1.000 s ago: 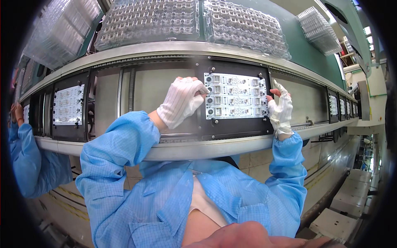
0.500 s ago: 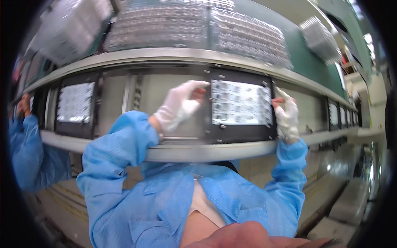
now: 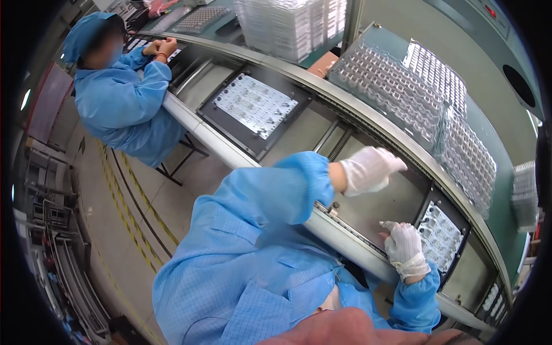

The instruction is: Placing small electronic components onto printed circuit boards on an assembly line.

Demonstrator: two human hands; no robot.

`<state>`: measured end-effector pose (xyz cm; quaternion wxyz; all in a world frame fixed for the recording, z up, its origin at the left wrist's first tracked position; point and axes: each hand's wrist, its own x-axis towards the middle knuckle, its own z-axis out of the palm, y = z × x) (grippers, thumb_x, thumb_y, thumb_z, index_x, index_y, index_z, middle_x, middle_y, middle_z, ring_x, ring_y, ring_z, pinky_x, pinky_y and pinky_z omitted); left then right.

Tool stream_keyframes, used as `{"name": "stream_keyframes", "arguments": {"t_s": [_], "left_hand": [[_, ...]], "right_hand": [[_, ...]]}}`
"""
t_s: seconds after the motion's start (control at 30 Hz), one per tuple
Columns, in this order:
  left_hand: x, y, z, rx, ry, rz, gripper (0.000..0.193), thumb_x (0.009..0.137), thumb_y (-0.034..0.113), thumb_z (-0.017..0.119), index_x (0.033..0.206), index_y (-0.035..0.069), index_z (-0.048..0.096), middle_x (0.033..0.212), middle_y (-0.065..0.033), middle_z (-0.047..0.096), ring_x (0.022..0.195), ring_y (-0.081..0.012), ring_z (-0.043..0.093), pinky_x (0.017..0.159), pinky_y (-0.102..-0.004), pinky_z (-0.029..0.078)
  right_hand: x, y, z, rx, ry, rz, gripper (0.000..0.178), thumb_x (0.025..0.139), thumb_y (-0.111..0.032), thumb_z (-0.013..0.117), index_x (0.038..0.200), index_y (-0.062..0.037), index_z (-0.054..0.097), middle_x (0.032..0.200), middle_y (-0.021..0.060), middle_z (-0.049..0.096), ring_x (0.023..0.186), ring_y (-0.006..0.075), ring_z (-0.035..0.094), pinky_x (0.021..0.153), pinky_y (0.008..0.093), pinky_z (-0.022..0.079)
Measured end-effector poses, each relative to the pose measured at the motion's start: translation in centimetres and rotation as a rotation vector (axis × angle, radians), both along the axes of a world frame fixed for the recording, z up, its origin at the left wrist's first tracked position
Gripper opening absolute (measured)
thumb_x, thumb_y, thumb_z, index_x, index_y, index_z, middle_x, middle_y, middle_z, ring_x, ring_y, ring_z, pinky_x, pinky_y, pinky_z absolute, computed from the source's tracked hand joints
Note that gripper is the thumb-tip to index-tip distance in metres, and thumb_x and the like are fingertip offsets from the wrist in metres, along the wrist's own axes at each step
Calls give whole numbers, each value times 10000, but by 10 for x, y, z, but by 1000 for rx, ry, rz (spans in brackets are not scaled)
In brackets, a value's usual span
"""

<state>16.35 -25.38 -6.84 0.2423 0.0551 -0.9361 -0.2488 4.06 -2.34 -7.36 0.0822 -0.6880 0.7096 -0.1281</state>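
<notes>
My left hand point(image 3: 371, 171), in a white glove, hovers above the conveyor point(image 3: 368, 214) with its fingers stretched to the right and nothing visible in them. Low over the conveyor's near side is my gloved right hand point(image 3: 404, 247), fingers loosely bent and parted, also with no object showing. Beside it, a black frame point(image 3: 460, 253) carries a silvery-white panel point(image 3: 440, 234) with rows of small parts; the hand covers part of its left side. Farther left on the line, a similar panel point(image 3: 256, 103) lies in another black frame point(image 3: 276, 135), apart from both hands.
Clear plastic trays point(image 3: 388, 86) with many pockets cover the green bench point(image 3: 489, 167) behind the conveyor. A tall stack of trays point(image 3: 290, 26) stands farther left. Another person in blue point(image 3: 123, 98) works along the line. The metal rail point(image 3: 345, 233) runs along my side.
The view has swung left, bringing the co-worker into sight. My hands no longer flank the panel frame; the left is over the gap between frames, the right at the frame's left side.
</notes>
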Motion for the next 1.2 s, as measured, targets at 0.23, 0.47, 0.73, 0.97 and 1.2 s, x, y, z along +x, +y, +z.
{"name": "stream_keyframes", "arguments": {"t_s": [0.23, 0.47, 0.73, 0.97, 1.2], "left_hand": [[141, -102, 13, -190, 68, 783, 342, 878, 266, 707, 1132, 39, 678, 1008, -197, 709, 972, -384, 665, 860, -462, 526], [303, -200, -37, -152, -364, 1471, 546, 971, 554, 507, 1177, 60, 612, 1056, -262, 696, 1011, -461, 659, 863, -567, 491], [367, -221, -35, -123, -361, 1316, 496, 1033, 446, 398, 1248, 46, 597, 1071, -290, 685, 1021, -475, 636, 875, -557, 467], [321, -149, -14, -164, -300, 1174, 396, 1032, 377, 485, 1305, 106, 583, 1020, -289, 683, 967, -480, 639, 823, -553, 471], [272, -83, -30, -99, -160, 895, 437, 939, 168, 684, 1357, 142, 559, 649, -218, 617, 608, -413, 629, 543, -505, 437]], "right_hand": [[-47, 42, -13, 205, 131, -298, 193, 825, -156, 670, 984, -60, 722, 897, 196, 719, 850, 382, 683, 778, 487, 535], [-78, 89, -5, 375, 121, -705, 266, 841, -224, 681, 1029, -38, 716, 1003, 219, 711, 993, 411, 666, 873, 474, 533], [-70, 76, 28, 129, 25, -564, 251, 856, -153, 653, 1085, -72, 717, 1004, 200, 715, 983, 382, 669, 871, 431, 535], [-115, -37, 46, -320, -15, -561, 355, 863, -50, 600, 1213, -62, 655, 920, 163, 720, 890, 337, 687, 832, 421, 541], [-168, -140, 12, -405, 327, -493, 422, 839, -45, 574, 1252, -94, 644, 959, 113, 739, 940, 333, 689, 871, 435, 530]]}}
